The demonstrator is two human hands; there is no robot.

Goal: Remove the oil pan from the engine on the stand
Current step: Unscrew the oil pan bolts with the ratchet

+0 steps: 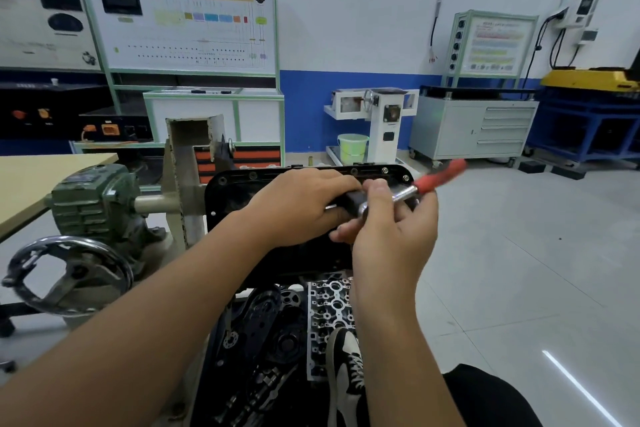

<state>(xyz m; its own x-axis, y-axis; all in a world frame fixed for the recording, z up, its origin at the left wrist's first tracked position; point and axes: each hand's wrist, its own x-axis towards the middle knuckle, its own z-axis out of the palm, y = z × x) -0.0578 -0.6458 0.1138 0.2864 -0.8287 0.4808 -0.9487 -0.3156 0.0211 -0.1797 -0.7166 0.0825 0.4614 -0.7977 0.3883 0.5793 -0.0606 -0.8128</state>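
Observation:
The black oil pan [239, 188] sits on top of the engine on the stand, its flange lined with several bolts along the far edge. My left hand [298, 204] grips a dark socket or extension at the head of a ratchet above the pan. A ratchet [420, 185] with a chrome neck and red handle points up to the right, and my right hand [391, 229] pinches it near the head. The part where the two hands meet is mostly hidden by fingers.
The stand's green gearbox [93, 199] and chrome handwheel [69, 274] are at the left. A tan table [31, 180] lies far left. Below the engine are a cylinder head [329, 308], camshafts and covers, beside a shoe [346, 367]. Open grey floor spreads to the right.

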